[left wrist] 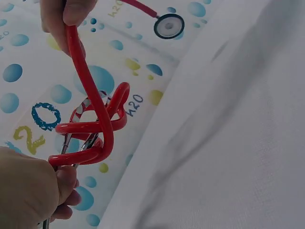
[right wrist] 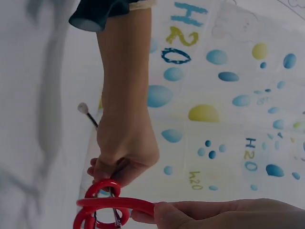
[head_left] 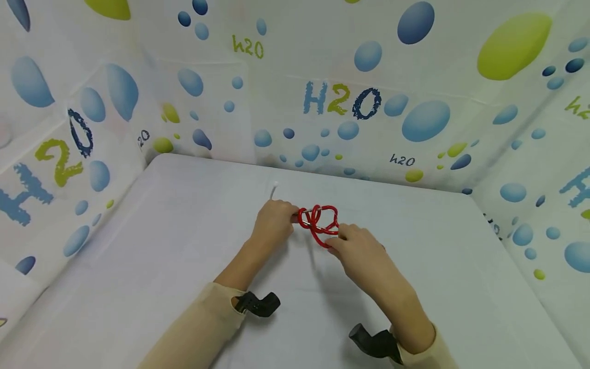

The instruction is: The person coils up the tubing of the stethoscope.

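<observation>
A stethoscope with red tubing [head_left: 315, 229] is held up between both hands above the white table, its tube looped around its own metal ear tubes. My left hand [head_left: 275, 218] grips the metal ear tubes. A pale ear tip [right wrist: 83, 108] sticks out beyond that hand in the right wrist view. My right hand [head_left: 361, 251] pinches the red tube at the right of the loops. The left wrist view shows the round chestpiece [left wrist: 168, 26] on a stretch of tube past the right hand. Fingers partly hide the metal parts.
A white cloth-covered table [head_left: 175, 246] lies beneath the hands. White sheeting [head_left: 295, 138] printed with drops and lettering rises behind it and at both sides. Black curved pieces [head_left: 260, 304] are attached at both wrists.
</observation>
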`<state>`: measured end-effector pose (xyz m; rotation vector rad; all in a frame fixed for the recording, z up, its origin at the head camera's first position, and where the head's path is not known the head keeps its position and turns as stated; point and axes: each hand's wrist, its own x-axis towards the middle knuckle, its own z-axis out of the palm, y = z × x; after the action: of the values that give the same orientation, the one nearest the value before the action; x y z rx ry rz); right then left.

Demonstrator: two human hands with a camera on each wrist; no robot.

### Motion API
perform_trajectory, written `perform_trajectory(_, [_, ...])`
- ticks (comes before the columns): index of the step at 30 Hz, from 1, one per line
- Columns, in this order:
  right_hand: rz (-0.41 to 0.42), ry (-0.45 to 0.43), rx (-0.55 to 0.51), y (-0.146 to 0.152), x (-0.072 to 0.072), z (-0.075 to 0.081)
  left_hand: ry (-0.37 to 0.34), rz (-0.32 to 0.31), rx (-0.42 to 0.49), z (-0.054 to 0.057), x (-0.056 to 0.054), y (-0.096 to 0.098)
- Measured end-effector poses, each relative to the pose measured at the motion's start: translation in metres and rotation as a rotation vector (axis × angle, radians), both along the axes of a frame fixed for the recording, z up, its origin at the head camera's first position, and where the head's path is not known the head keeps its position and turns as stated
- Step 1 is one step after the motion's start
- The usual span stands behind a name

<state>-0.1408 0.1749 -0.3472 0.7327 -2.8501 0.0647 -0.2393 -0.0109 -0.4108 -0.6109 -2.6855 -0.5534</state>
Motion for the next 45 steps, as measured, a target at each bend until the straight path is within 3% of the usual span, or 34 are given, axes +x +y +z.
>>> perform_trajectory(5, [0.061,0.122,-0.051,0.014,-0.004,0.006,0.026,-0.141,-0.055,0.002,0.010,0.014])
perform_trajectory(9, [0.108,0.165,-0.081,0.023,-0.008,0.009,0.046,-0.217,-0.090,0.005,0.019,0.025])
perform_trajectory(15, [0.141,0.173,-0.147,0.029,-0.013,0.009,0.100,-0.303,-0.121,0.014,0.031,0.034])
perform_trajectory(22, [0.147,0.177,-0.242,0.041,-0.022,0.006,0.189,-0.436,-0.136,0.022,0.035,0.034])
perform_trajectory(28, [0.184,0.106,-0.353,0.051,-0.032,0.000,0.268,-0.542,-0.124,0.025,0.036,0.035])
perform_trajectory(35, [0.114,-0.031,-0.474,0.060,-0.039,-0.004,0.325,-0.557,-0.033,0.032,0.038,0.029])
perform_trajectory(42, [0.123,-0.126,-0.709,0.066,-0.042,-0.009,0.329,-0.507,0.108,0.043,0.036,0.021])
perform_trajectory(45, [0.138,-0.150,-0.763,0.065,-0.043,-0.011,0.337,-0.474,0.151,0.047,0.035,0.018])
